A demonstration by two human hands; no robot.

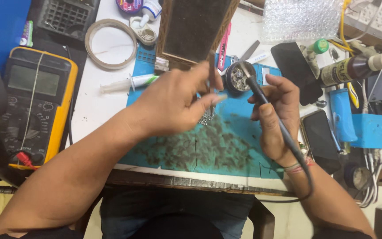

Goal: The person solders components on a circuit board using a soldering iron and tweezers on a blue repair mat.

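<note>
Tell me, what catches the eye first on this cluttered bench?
Two bare hands meet over a stained blue work mat: the right hand grips a soldering iron, its tip in a round tin, while the left hand pinches a blurred thin tool. A yellow multimeter lies far left.

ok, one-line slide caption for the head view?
Right hand dips soldering iron into round tip-cleaner tin; left hand pinches thin tool over stained blue mat.

Both forearms are bare, with no sleeves in view. Thin red and pale threads (295,167) circle the right wrist. Blue jeans (124,212) cover the lap below.
</note>
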